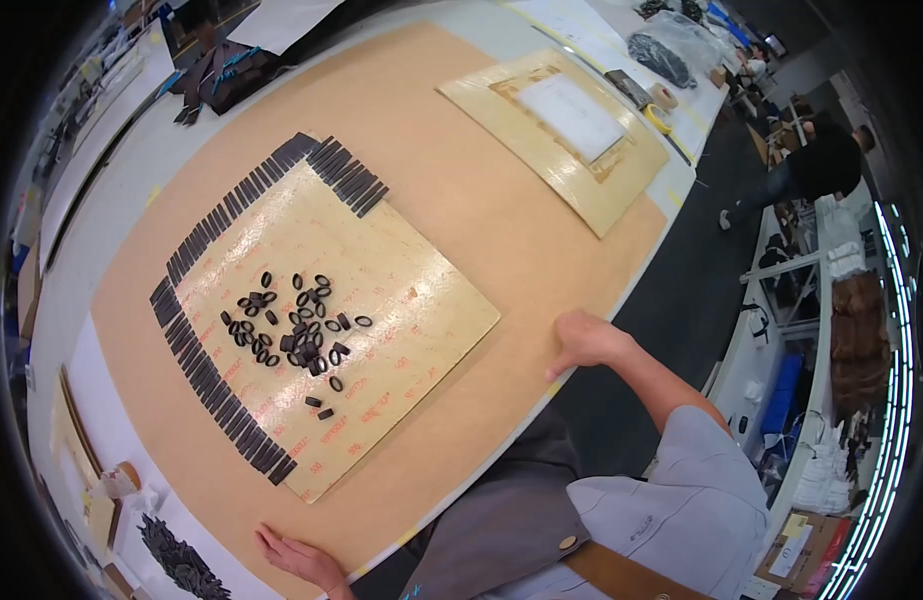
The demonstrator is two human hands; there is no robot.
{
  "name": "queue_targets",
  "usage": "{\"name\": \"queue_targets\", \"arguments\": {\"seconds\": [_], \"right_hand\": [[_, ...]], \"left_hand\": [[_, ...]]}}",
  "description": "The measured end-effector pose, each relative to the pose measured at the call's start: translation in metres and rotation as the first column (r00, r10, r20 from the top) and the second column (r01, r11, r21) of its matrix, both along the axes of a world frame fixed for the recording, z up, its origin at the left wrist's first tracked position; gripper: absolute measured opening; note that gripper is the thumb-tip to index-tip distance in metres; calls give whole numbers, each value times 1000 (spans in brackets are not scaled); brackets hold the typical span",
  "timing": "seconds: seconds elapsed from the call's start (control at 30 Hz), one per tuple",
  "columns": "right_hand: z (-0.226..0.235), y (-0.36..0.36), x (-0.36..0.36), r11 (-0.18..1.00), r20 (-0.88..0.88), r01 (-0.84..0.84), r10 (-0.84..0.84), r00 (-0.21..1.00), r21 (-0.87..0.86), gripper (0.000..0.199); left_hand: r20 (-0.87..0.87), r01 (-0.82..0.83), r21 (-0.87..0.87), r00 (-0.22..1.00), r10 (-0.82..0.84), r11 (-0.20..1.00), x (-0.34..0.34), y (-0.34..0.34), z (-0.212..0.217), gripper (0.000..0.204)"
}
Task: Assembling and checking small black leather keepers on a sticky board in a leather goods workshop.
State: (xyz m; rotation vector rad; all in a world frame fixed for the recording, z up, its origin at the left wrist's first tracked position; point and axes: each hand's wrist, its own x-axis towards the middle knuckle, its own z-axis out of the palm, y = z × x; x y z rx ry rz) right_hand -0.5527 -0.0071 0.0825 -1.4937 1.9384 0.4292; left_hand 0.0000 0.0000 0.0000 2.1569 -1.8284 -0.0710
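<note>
My left hand (296, 556) lies flat on the brown paper (451, 400) near the front left, fingers stretched out and holding nothing. My right hand (588, 341) rests at the table's near edge, its thumb apart and its other fingers curled and partly hidden. Between them is a glossy cream board (411, 300) with red print. On it lie many small black loops (306, 345), loosely heaped, some on their sides. Dark flat strips (206, 378) stand side by side in rows along the board's left, far and upper right edges. Neither hand touches the board.
A second board (541, 150) with a white panel lies at the far right, beside tape rolls (661, 118). A pile of dark strips (181, 560) sits at the lower left. Dark pieces (231, 75) lie at the far left. Another person (826, 165) stands beyond the right side.
</note>
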Motion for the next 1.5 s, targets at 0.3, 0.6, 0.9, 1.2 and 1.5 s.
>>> {"name": "queue_targets", "arguments": {"seconds": [0.3, 0.6, 0.9, 1.2, 1.5], "right_hand": [[-32, 26, -7, 849, 322, 300, -165, 932, -434, 41], [-67, -48, 34, 602, 942, 772, -92, 323, -206, 44], [-70, -46, 36, 682, 938, 703, -75, 339, -200, 42], [-41, -60, 29, 717, 898, 675, -168, 407, -172, 44], [-50, -244, 21, 715, 904, 684, -187, 384, -143, 31]], "left_hand": [[-124, 61, -164, 989, -81, 985, -19, 9, 6, 33], [-233, 27, -376, 965, -123, 926, -12, 14, -3, 19], [-666, -131, -408, 720, -196, 904, -34, 23, 7, 10], [-347, 740, -423, 400, -848, 522, -176, -26, 74, 18], [-222, 960, -158, 192, -956, 229, -251, -95, 37, 48]]}}
